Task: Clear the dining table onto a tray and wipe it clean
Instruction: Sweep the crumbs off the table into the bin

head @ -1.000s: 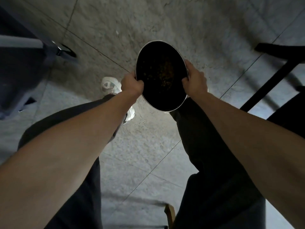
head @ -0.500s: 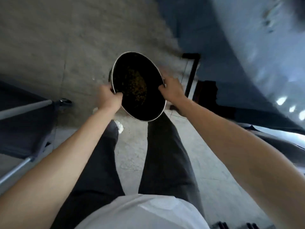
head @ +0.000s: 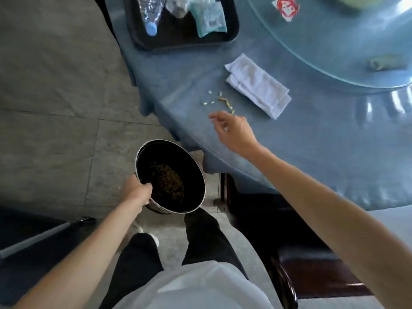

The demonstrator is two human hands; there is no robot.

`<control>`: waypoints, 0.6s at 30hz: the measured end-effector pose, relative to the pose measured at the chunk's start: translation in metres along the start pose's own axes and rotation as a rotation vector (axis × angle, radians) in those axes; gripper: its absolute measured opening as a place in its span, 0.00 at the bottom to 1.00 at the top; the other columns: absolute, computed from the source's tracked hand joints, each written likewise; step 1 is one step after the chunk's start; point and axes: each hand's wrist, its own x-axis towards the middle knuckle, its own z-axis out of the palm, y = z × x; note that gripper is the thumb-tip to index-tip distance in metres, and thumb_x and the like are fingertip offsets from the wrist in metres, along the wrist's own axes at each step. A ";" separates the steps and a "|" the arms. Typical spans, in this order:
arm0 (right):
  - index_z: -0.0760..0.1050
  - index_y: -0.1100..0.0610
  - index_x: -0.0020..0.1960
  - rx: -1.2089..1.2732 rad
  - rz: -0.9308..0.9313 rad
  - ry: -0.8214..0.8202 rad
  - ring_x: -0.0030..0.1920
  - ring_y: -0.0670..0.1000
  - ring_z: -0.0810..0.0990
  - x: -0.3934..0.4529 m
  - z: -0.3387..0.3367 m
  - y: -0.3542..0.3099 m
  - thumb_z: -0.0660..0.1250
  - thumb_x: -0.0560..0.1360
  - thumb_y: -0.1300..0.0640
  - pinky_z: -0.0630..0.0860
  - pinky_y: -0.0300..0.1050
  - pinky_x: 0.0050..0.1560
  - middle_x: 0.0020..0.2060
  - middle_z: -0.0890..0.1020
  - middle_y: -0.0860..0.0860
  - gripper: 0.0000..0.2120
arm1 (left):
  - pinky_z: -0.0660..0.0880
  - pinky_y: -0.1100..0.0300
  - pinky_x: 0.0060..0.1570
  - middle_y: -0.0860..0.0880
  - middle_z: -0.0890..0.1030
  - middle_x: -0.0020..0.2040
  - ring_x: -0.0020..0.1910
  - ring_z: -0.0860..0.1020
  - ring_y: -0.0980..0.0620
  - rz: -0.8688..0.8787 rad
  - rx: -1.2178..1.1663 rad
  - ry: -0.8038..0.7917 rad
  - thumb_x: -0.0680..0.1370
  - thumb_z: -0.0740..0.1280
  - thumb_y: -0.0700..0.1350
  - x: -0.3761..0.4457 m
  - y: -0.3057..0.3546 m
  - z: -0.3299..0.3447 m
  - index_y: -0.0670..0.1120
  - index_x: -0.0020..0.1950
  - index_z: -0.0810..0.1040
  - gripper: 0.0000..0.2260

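left hand [head: 136, 190]: clamped on bin [head: 170, 176] rim, 7 o'clock
right hand [head: 234, 130]: fingers apart, w/ nothing in it, over worktop [head: 312, 139]
scraps [head: 219, 101]: 12 o'clock of right hand
cloth [head: 258, 84]: 1 o'clock

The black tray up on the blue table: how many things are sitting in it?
3 that I can make out in the black plastic tray: a clear plastic bottle with a blue cap at its left, a crumpled clear wrapper in the middle, and a teal packet at right. The frame's top edge may hide more.
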 end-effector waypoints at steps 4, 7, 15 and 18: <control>0.77 0.56 0.67 -0.136 0.091 0.178 0.61 0.61 0.79 0.093 -0.070 0.056 0.59 0.83 0.56 0.72 0.50 0.60 0.60 0.82 0.58 0.16 | 0.84 0.48 0.33 0.44 0.81 0.42 0.28 0.82 0.45 -0.068 -0.021 0.034 0.74 0.68 0.38 0.007 0.020 0.012 0.47 0.44 0.73 0.06; 0.69 0.48 0.75 -0.360 0.100 0.074 0.70 0.64 0.69 0.135 -0.088 0.096 0.58 0.84 0.49 0.69 0.58 0.67 0.71 0.72 0.57 0.20 | 0.82 0.53 0.27 0.45 0.80 0.42 0.27 0.81 0.46 -0.082 -0.038 0.049 0.74 0.69 0.37 0.015 0.026 0.021 0.45 0.47 0.74 0.06; 0.66 0.36 0.74 -0.521 -0.005 0.123 0.65 0.64 0.68 0.136 -0.048 0.120 0.52 0.83 0.39 0.66 0.59 0.61 0.72 0.68 0.52 0.20 | 0.80 0.59 0.28 0.53 0.79 0.40 0.34 0.81 0.50 -0.108 -0.121 0.030 0.76 0.69 0.37 0.027 0.030 0.032 0.47 0.52 0.75 0.08; 0.71 0.39 0.73 -0.481 0.015 0.164 0.61 0.65 0.69 0.130 -0.036 0.113 0.52 0.84 0.41 0.69 0.59 0.58 0.70 0.71 0.54 0.20 | 0.82 0.57 0.32 0.52 0.79 0.41 0.30 0.83 0.47 -0.120 -0.083 0.012 0.77 0.69 0.39 0.033 0.038 0.032 0.48 0.51 0.74 0.07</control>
